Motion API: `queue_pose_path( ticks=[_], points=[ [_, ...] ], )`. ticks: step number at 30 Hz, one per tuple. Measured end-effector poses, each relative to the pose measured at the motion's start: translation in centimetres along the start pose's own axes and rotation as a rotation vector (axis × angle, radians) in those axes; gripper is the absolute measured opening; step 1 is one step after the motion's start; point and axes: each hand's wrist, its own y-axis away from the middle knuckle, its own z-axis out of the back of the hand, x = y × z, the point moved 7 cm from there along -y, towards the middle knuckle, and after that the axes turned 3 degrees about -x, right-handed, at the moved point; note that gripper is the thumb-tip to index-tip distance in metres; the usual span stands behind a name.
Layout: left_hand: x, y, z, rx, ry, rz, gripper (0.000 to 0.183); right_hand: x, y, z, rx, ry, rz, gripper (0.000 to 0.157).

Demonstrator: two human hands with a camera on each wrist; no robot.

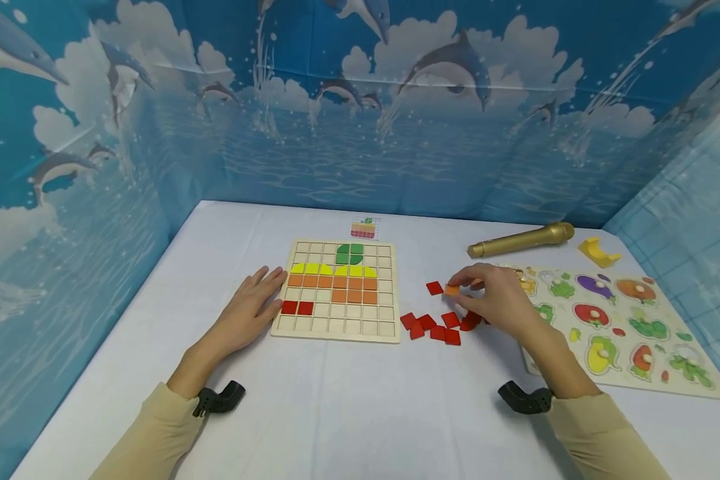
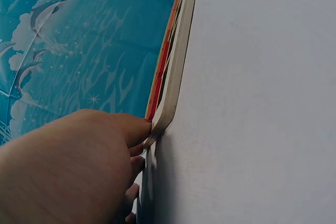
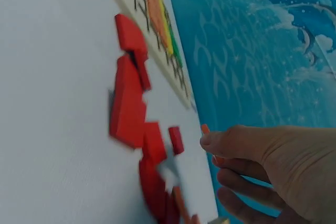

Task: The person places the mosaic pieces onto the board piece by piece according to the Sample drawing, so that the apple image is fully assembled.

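Note:
A wooden grid board (image 1: 336, 327) lies on the table with green, yellow, orange and red tiles set in its squares. My left hand (image 1: 249, 310) rests at the board's left edge, fingers extended, its thumb (image 2: 137, 128) touching the edge near a red tile. Right of the board, my right hand (image 1: 495, 297) pinches a small orange tile (image 1: 452, 291) between thumb and fingers. In the right wrist view only a sliver of that orange tile (image 3: 205, 128) shows past the thumb. Several loose red tiles (image 1: 427, 323) lie below and left of the right hand, some partly covered by it.
A small picture card (image 1: 365, 229) lies behind the board. A gold microphone (image 1: 522, 240) and a yellow curved piece (image 1: 599, 253) are at the back right. A vegetable puzzle board (image 1: 624, 373) lies under and beyond the right forearm. A dolphin-print curtain (image 1: 360, 153) hangs behind the table.

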Motion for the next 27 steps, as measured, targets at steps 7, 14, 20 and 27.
queue_pose_path(
  ticks=[7,14,20,27],
  points=[
    [-0.1,0.1,0.1,-0.007,0.004,-0.001,0.060,3.2,-1.8,-1.5,0.018,-0.093,0.047,0.023],
    [0.0,0.1,-0.1,0.003,0.006,0.002,0.061,7.4,-3.8,-4.6,0.058,-0.153,0.075,0.022],
    [-0.1,0.0,0.0,0.005,0.012,0.003,0.061,11.0,-5.6,-7.1,0.069,-0.196,0.143,0.021],
    [-0.1,0.1,0.1,0.001,0.007,0.001,0.060,13.9,-6.8,-9.6,0.085,-0.242,0.170,0.020]
  ],
)
